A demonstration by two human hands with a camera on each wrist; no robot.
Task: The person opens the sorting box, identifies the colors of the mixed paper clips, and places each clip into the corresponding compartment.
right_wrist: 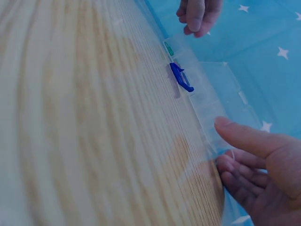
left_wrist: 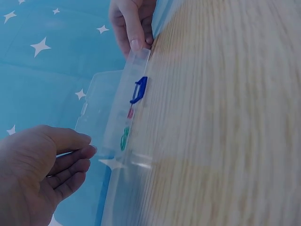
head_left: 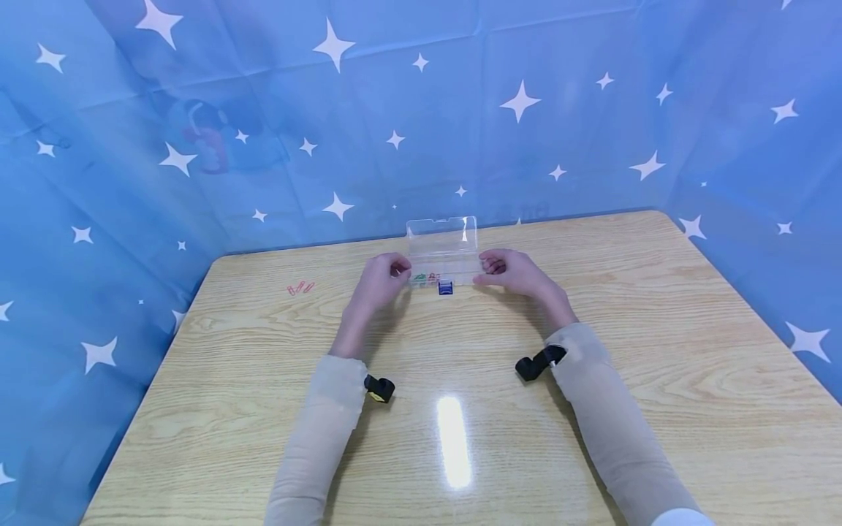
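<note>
Resting at the far middle of a wooden table (head_left: 263, 409), a clear plastic box (head_left: 442, 248) with lid raised, left hand (head_left: 381, 281) and right hand (head_left: 509, 270) at its ends, fingers loosely curled, grip unclear, blue latch (head_left: 445, 288) in front.

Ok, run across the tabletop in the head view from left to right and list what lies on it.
Loose red paper clips → left hand → clear plastic box with its lid up and a blue latch at the front → right hand.
</note>
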